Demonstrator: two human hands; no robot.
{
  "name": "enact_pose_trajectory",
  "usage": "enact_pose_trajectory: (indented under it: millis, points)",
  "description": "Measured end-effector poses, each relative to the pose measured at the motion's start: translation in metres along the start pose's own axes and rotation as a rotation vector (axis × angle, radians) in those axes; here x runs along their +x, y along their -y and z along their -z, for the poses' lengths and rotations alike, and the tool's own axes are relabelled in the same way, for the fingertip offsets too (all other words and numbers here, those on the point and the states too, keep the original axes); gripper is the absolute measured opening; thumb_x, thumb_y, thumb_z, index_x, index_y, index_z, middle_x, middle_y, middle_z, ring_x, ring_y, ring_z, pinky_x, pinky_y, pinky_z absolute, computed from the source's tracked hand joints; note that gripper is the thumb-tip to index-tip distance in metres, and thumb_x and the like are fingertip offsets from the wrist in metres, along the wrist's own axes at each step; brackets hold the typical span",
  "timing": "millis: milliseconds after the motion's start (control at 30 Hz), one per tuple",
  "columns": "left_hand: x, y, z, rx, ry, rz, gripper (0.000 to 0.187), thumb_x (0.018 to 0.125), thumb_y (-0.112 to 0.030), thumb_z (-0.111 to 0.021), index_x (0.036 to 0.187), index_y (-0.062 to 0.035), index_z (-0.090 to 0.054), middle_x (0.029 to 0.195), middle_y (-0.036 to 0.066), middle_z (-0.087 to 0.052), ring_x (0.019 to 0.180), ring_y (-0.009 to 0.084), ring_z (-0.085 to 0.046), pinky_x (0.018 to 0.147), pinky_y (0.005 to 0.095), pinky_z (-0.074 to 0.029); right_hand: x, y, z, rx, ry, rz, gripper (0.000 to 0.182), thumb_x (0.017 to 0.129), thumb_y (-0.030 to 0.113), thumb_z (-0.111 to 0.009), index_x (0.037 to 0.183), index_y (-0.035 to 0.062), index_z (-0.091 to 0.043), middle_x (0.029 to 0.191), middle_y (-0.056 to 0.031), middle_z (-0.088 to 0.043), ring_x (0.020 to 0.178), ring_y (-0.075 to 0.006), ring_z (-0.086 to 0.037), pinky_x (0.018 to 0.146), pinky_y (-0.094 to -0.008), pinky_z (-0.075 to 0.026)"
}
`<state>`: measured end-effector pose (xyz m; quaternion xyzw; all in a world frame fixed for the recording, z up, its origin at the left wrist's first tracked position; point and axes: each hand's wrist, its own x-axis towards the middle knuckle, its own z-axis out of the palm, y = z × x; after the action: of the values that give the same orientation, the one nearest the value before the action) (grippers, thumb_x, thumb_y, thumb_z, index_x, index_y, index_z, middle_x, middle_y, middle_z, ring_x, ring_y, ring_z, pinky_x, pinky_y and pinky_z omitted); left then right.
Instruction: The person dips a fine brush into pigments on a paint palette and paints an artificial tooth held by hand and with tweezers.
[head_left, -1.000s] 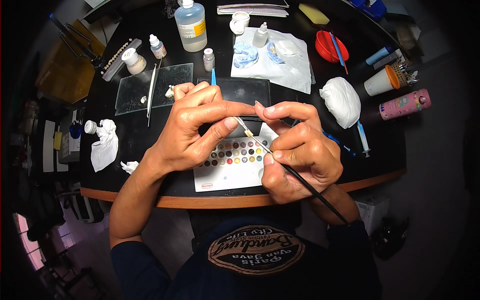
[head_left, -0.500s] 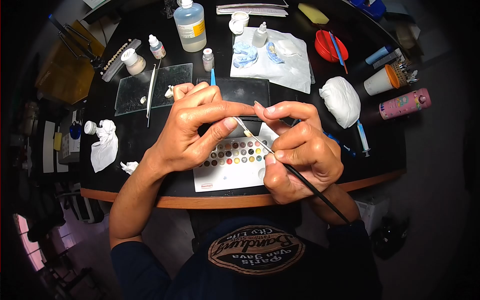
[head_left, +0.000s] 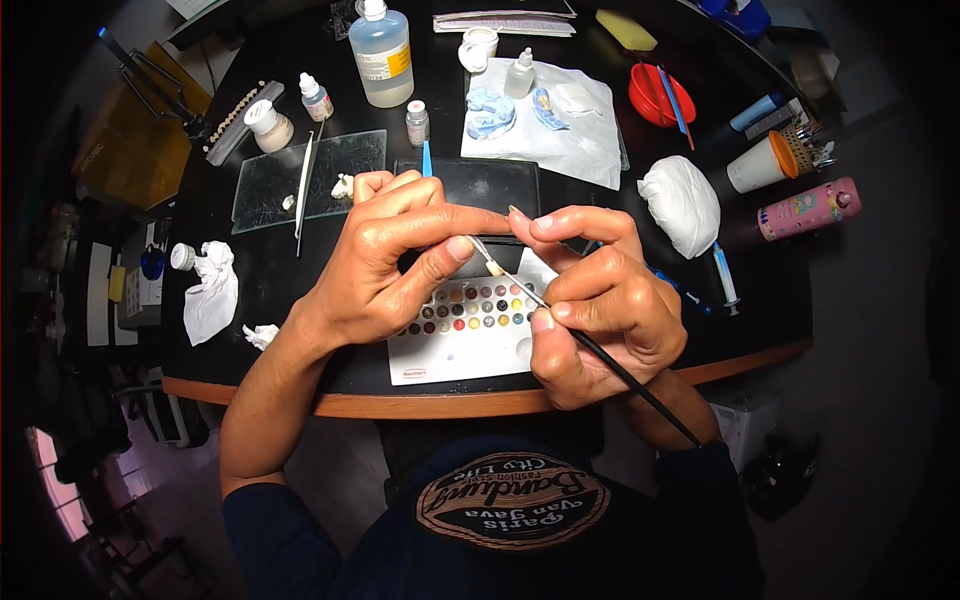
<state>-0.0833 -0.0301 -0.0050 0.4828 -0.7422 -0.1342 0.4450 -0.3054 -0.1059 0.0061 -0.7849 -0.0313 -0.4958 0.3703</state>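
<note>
My left hand [head_left: 390,250] is closed, thumb and index finger pinching a thin silvery piece [head_left: 478,243]. At its lower end sits a small cream, tooth-like piece [head_left: 495,268]. My right hand [head_left: 615,300] grips a slim black-handled brush [head_left: 625,375] close to its metal ferrule, the front end lying against or just by the cream piece. The extended index fingers of both hands meet or nearly meet above it. Below them lies a white palette card [head_left: 450,360] with rows of coloured round wells, partly covered by my hands.
Behind my hands are a glass slab [head_left: 350,155] with a white-handled tool and a large clear bottle [head_left: 385,65]. White paper [head_left: 590,145] carries blue-and-white moulds. A red bowl [head_left: 650,100], crumpled white bundle [head_left: 682,205], syringe [head_left: 725,280] and pink bottle [head_left: 810,210] stand right.
Both hands keep almost the same pose and hold. The view shifts very slightly, so the table items appear a little lower.
</note>
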Motion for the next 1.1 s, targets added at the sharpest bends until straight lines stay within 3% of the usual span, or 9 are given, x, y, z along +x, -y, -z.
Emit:
enact_pose_trajectory:
  millis: [400, 500, 600, 700, 1000, 1100]
  points:
    - [-0.0005, 0.0014, -0.0026, -0.075, -0.001, 0.023, 0.026, 0.103, -0.025, -0.064, 0.121, -0.0141, -0.079, 0.065, -0.003, -0.044, 0.069, 0.0129, -0.044, 0.078, 0.0351, -0.029, -0.0005, 0.0011, -0.0006, -0.018, -0.010, -0.009, 0.018, 0.081, -0.011, -0.065, 0.091, -0.0008, -0.054, 0.078, -0.0123, -0.062, 0.115, -0.0360, -0.060, 0.097, -0.0630, -0.060]
    - [-0.0002, 0.0011, -0.0024, -0.069, 0.002, 0.026, 0.026, 0.103, -0.025, -0.064, 0.121, -0.0139, -0.079, 0.065, -0.003, -0.044, 0.069, 0.0132, -0.044, 0.077, 0.0353, -0.029, 0.0007, -0.0008, -0.0044, -0.083, -0.073, -0.001, 0.020, 0.073, -0.009, -0.071, 0.081, 0.0035, -0.057, 0.079, -0.0079, -0.066, 0.107, -0.0354, -0.070, 0.085, -0.0372, -0.062]
    - [0.0004, -0.0004, 0.0017, -0.026, 0.050, 0.037, 0.030, 0.105, -0.027, -0.059, 0.119, -0.0081, -0.077, 0.070, 0.001, -0.052, 0.071, 0.0160, -0.050, 0.078, 0.0364, -0.033, 0.0018, 0.0004, -0.0042, -0.081, -0.065, -0.005, 0.021, 0.072, -0.010, -0.070, 0.081, 0.0036, -0.057, 0.079, -0.0076, -0.066, 0.107, -0.0351, -0.070, 0.085, -0.0369, -0.062]
    - [0.0002, -0.0011, 0.0032, -0.001, 0.075, 0.042, 0.033, 0.106, -0.029, -0.057, 0.118, -0.0052, -0.077, 0.073, 0.003, -0.056, 0.072, 0.0175, -0.053, 0.078, 0.0369, -0.035, 0.0008, 0.0020, -0.0014, -0.032, -0.002, -0.011, 0.016, 0.079, -0.012, -0.063, 0.088, -0.0009, -0.055, 0.078, -0.0122, -0.062, 0.114, -0.0360, -0.061, 0.097, -0.0621, -0.061]
    - [0.0013, -0.0024, 0.0028, -0.029, 0.081, 0.058, 0.033, 0.106, -0.027, -0.056, 0.119, -0.0050, -0.077, 0.072, 0.003, -0.055, 0.072, 0.0179, -0.052, 0.078, 0.0367, -0.034, -0.0001, 0.0021, -0.0028, -0.021, -0.033, -0.031, 0.016, 0.079, -0.012, -0.063, 0.087, -0.0005, -0.055, 0.077, -0.0118, -0.062, 0.115, -0.0363, -0.061, 0.098, -0.0615, -0.060]
    - [0.0009, -0.0018, 0.0023, -0.038, 0.081, 0.063, 0.033, 0.106, -0.028, -0.056, 0.119, -0.0050, -0.077, 0.072, 0.003, -0.055, 0.072, 0.0181, -0.052, 0.078, 0.0366, -0.034, 0.0005, -0.0034, -0.0056, -0.086, -0.078, 0.010, 0.020, 0.072, -0.009, -0.069, 0.081, 0.0036, -0.057, 0.078, -0.0079, -0.066, 0.107, -0.0354, -0.070, 0.084, -0.0374, -0.063]
